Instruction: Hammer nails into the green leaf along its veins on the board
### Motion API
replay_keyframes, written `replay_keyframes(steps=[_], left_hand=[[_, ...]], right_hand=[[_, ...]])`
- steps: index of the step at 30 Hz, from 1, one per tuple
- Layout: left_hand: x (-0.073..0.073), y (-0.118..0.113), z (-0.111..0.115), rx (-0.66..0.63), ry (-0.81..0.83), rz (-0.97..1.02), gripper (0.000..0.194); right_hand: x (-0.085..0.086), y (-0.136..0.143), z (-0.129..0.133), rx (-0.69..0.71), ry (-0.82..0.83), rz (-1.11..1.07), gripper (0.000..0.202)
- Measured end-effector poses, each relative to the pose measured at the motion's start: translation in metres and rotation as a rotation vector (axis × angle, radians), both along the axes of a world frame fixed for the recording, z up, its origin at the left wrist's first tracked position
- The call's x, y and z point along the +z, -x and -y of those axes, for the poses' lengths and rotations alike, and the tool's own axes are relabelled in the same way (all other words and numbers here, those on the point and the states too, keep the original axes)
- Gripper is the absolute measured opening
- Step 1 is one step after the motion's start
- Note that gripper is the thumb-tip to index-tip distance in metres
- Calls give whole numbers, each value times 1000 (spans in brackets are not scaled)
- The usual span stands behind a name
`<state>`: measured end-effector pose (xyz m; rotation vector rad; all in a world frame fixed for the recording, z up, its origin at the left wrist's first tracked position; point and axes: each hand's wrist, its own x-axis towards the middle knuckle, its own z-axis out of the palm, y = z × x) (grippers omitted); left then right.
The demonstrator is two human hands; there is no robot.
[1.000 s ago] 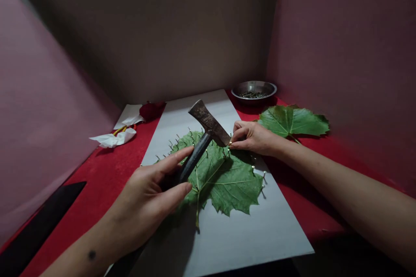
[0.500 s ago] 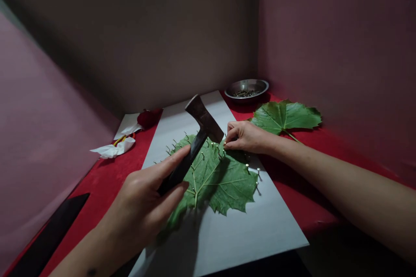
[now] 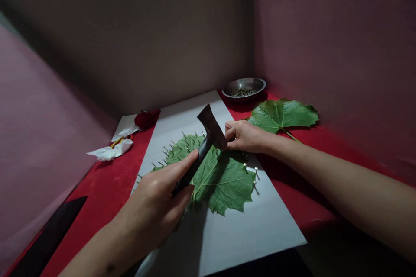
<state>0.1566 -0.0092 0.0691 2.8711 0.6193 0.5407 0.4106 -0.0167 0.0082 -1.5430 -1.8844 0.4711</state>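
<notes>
My left hand [image 3: 165,199] grips the dark handle of a hammer [image 3: 211,132], its index finger stretched along the shaft. The hammer head hangs over the far part of a green leaf [image 3: 227,181], right beside the fingertips of my right hand [image 3: 242,135]. Those fingertips are pinched together at the leaf's far right edge; the hammer head hides what they hold, if anything. The leaf lies on a white board [image 3: 247,233]. Several nails [image 3: 255,172] stand upright or leaning in and around the leaf.
A metal bowl [image 3: 243,88] with nails sits at the back. Another green leaf [image 3: 282,114] lies right of the board on a red surface [image 3: 113,181]. White tissue [image 3: 112,151] and a dark red ball-like thing [image 3: 144,120] are at left. Walls enclose the back and sides.
My left hand has moved the hammer right and slightly down, bringing its head against or just in front of my right fingertips. My right hand keeps its pinch at nearly the same spot.
</notes>
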Motion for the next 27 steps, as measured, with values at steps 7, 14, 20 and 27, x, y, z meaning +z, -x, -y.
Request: replay_keyframes(steps=[7,14,20,27], left_hand=[[7,2,1,70,-45,29,47],[3,5,2,92,65,40,46],[2,10,3,122,118,40,47],[-2,7,0,119,165,36,50]], right_hand=[[-1,0,1,-17,-20,3,8],[-1,-1,2,-22,-36,-14,12],[0,-4,1,26,24,-69,9],[-2,-7,-1,57,30,-59,7]])
